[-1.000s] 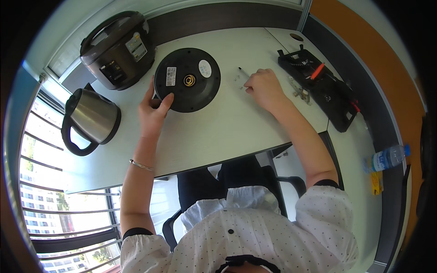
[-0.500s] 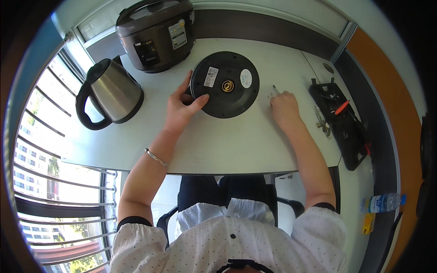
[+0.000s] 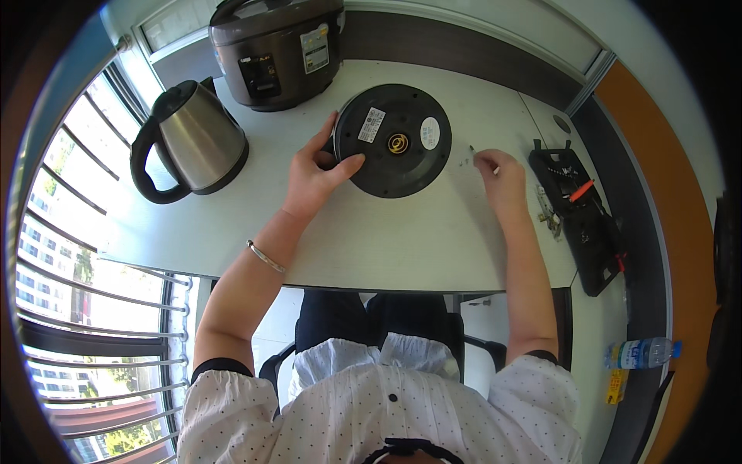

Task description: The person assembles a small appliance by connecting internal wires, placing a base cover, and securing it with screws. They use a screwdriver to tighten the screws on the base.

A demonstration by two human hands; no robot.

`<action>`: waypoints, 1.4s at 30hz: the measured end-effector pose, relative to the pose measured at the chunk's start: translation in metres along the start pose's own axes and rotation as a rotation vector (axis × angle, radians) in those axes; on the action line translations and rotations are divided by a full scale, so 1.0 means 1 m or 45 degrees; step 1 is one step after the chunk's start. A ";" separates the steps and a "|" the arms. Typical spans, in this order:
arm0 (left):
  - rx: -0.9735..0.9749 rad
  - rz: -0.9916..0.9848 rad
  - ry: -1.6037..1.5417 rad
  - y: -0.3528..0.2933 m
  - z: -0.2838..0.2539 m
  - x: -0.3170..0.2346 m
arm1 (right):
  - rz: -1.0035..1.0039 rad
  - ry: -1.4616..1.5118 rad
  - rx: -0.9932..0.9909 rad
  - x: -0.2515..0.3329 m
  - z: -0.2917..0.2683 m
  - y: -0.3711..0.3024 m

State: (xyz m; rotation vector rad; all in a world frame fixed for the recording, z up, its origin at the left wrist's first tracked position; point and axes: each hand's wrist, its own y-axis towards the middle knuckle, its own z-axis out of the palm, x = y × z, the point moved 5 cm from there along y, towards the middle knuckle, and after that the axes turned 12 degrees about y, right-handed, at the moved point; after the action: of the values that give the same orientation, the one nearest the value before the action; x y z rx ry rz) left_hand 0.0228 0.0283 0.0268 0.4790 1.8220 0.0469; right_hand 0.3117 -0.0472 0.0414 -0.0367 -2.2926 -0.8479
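My left hand (image 3: 318, 174) grips the left edge of a round black base (image 3: 402, 174), which looks like the underside of an electric kettle. My thumb lies on its face and the fingers go behind it. Brass-coloured rings sit at its centre, with a white label on either side. To its right, my right hand (image 3: 501, 176) is closed in a pinch just above the table. Whatever is between those fingertips is too small to make out. Beside them lie tiny pieces (image 3: 464, 162), perhaps screws, and a short dark tip (image 3: 471, 147).
A steel kettle (image 3: 197, 135) with a black handle stands at the left, before a brown rice cooker (image 3: 282, 66). An open black tool case (image 3: 583, 220) lies at the right, with a red-handled tool (image 3: 581, 190) and small metal parts (image 3: 549, 216). A water bottle (image 3: 645, 353) lies lower right.
My right hand has lifted and turned slightly, shifting right of the tiny pieces. My left hand keeps its hold on the round base. The whole view has shifted a little.
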 end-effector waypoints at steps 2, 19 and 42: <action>-0.001 0.001 -0.019 -0.001 -0.001 -0.002 | 0.102 0.294 -0.027 0.005 -0.007 0.003; 0.013 0.010 0.044 -0.001 -0.001 0.001 | -0.181 0.965 0.066 0.093 0.031 0.016; 0.071 0.029 -0.027 -0.008 0.003 -0.005 | -0.258 0.910 0.080 0.085 0.033 0.020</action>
State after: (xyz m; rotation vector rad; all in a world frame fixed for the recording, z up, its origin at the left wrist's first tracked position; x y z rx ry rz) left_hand 0.0245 0.0189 0.0287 0.5382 1.8006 0.0067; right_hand 0.2319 -0.0290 0.0857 0.4610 -1.6569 -0.7329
